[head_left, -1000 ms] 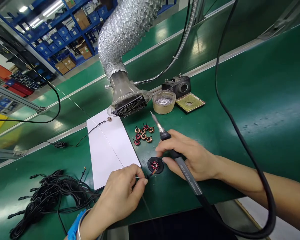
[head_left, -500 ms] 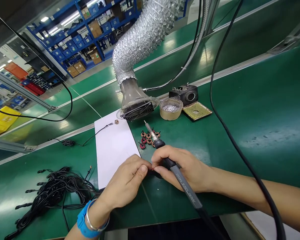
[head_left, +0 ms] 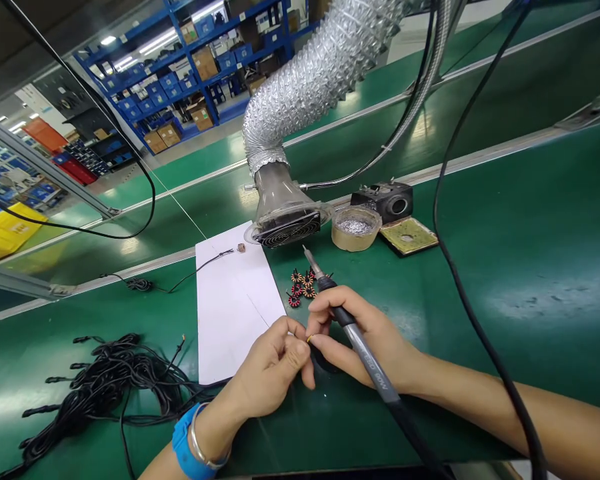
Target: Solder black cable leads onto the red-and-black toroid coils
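My right hand (head_left: 360,337) grips a soldering iron (head_left: 353,327) like a pen, its metal tip pointing up and away toward a small heap of wound coils (head_left: 303,285). My left hand (head_left: 275,363) is pinched shut on a thin black wire, fingertips meeting the right hand's fingers over a black round holder (head_left: 325,363) that both hands mostly hide. A small yellow-orange bit shows between the fingertips. A blue band and a metal bangle sit on my left wrist.
A white sheet (head_left: 233,303) lies left of the hands with a wired part on it. A fume-extractor hood (head_left: 285,223) on a silver hose, a tin of solder dross (head_left: 356,228), an iron stand with sponge (head_left: 397,213) stand behind. A black cable bundle (head_left: 105,387) lies left.
Both hands have closed in over the black holder, which was in plain sight a second ago. The view has shifted, so everything sits lower and more to the right.
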Demonstrator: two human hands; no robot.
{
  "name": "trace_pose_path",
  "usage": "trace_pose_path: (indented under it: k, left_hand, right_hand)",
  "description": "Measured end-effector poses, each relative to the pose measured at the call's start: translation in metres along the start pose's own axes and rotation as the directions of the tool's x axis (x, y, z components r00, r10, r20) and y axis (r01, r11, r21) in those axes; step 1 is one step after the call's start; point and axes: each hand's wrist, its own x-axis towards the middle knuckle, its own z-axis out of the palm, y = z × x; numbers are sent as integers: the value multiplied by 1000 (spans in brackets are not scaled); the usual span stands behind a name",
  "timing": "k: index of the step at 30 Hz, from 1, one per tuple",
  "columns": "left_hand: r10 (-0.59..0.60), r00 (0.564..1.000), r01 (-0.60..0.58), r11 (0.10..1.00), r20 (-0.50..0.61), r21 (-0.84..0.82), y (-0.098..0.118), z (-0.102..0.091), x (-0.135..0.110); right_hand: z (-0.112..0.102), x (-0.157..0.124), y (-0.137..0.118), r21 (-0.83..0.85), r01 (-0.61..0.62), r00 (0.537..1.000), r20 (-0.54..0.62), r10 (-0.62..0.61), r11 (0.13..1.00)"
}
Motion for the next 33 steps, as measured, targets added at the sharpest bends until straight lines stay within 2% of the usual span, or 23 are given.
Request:
trace_pose_path:
  k: [3,7,12,15,18,21,25,28,33]
  left_hand:
    - [102,985,-90,992,-137,92,-6,6,-4]
    - [148,951,-133,988,-272,73,-19,15,-6]
    - [163,929,-154,987,-333,52,-28,24,-6]
    - [201,915,-200,979,-350,39,-28,29,-7]
    - [199,913,-200,979,-356,35,-25,29,-8]
    - [161,929,-169,986,-333,3,-19,24,-7]
    - [99,965,-96,995,-243,26,-14,13,-6]
    - [33,984,-21,997,-174,70,-12,6,-4]
    - [-18,1000,18,999,9,44,-6,-3,-3]
  right_hand:
    - [4,0,-2,16,-20,999,-41,21,1000]
    - [13,-4,-4,106,-52,992,-109,64,993]
    - [25,-11,-2,169,-134,964,-204,168,976]
    - [29,-13,-3,199,-183,958,-184,220,963]
    - [30,-16,-3,103,-162,971,-161,177,981]
    - [25,-18,-3,-54,-95,987,-139,87,994]
    - [9,-15,-4,-195,-16,995,-104,-5,981]
    - [0,-11,-4,-151,-22,998,-61,13,988]
    - [-4,-7,-4,23,-48,993,108,45,999]
